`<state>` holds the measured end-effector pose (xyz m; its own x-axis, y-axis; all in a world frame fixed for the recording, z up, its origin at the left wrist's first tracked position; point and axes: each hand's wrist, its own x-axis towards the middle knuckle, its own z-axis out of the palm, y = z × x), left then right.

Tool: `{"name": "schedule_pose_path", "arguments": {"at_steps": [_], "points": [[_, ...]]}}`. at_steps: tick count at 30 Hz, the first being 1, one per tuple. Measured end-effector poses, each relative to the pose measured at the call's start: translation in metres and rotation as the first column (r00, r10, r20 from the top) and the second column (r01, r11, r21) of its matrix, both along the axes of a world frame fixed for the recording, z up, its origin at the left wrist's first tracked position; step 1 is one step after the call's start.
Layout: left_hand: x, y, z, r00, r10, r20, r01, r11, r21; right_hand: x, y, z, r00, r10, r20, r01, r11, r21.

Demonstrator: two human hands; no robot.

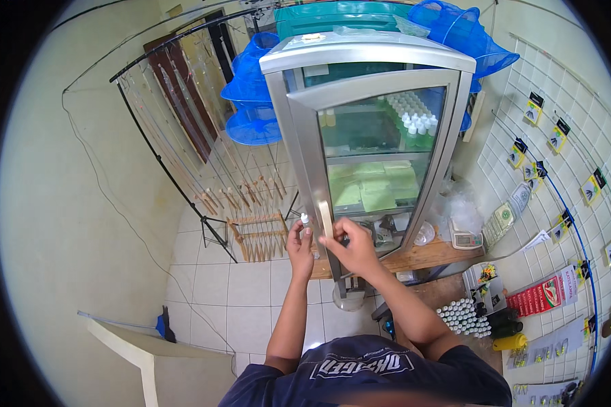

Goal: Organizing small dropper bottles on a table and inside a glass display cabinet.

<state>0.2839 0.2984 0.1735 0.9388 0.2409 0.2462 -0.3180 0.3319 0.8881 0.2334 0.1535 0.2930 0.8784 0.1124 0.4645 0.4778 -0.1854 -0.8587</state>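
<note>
My left hand [300, 249] holds a small dropper-type bottle [305, 221] upright, its white cap showing above the fingers. Most of the bottle's body is hidden by them. Close beside it, my right hand [355, 245] has its thumb and fingers around the cream-coloured handle [326, 216] of a glass cabinet door [305, 147] with a metal frame. I cannot tell whether the door is fully against the cabinet [366, 53]. Behind the glass, rows of white-capped bottles [421, 123] stand on an upper shelf. Pale green packets [374, 187] lie on a shelf below.
Fishing rods [234, 196] stand in a wooden rack [257, 231] at the left. Blue mesh nets [254, 96] hang beside the cabinet. A digital scale [467, 240] sits on the wooden bench [427, 256]. More white-capped bottles [463, 318] stand low right, near a wire grid wall [555, 152].
</note>
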Motion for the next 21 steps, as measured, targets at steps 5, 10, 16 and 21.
{"name": "schedule_pose_path", "arguments": {"at_steps": [5, 10, 16, 21], "points": [[-0.001, -0.001, 0.001, 0.999, 0.02, 0.042, -0.024, 0.995, 0.092, -0.051, -0.06, -0.018, 0.959, 0.275, -0.074, -0.259, 0.951, 0.168], [0.001, 0.007, -0.002, 0.999, 0.003, 0.054, -0.013, 0.984, 0.178, -0.106, -0.171, -0.039, 0.877, 0.431, -0.214, -0.355, 0.879, 0.319], [0.001, 0.005, -0.004, 1.0, 0.005, 0.021, -0.009, 0.988, 0.157, -0.157, -0.285, -0.094, 0.962, -0.105, -0.25, 0.248, 0.719, 0.65], [0.001, 0.0, -0.002, 1.0, 0.017, 0.02, -0.019, 0.989, 0.15, -0.156, -0.291, -0.059, 0.959, -0.267, -0.092, 0.259, 0.698, 0.668]]}}
